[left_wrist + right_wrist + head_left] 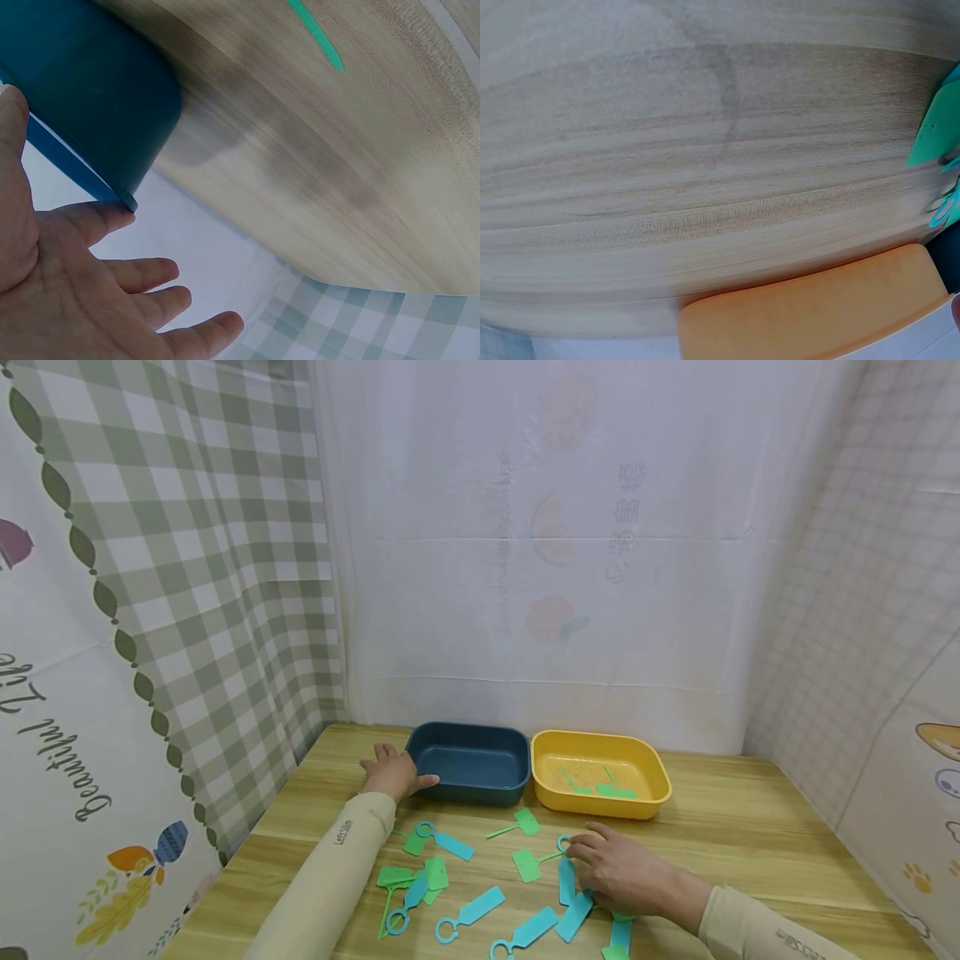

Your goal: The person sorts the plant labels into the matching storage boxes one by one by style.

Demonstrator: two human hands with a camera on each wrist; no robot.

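Observation:
My left hand (390, 773) rests at the left end of a dark blue bin (468, 795), its fingers spread. In the left wrist view, thumb and index finger touch the rim of this bin (90, 82), and the other fingers stretch away from it. On the right, my right hand (618, 868) is over several blue ring-ended plastic tags (576, 917), fingers loosely bent and pointing left. Its palm side is hidden. A green T-shaped plant label (527, 865) lies just left of those fingers. Only a fingertip (956, 311) shows in the right wrist view.
A yellow bin (600, 810) holding several green labels (617, 792) stands right of the blue bin. More green labels (527, 822) and blue tags (482, 906) lie scattered on the wooden table (720, 827). Cloth curtains (540, 568) enclose the back and sides.

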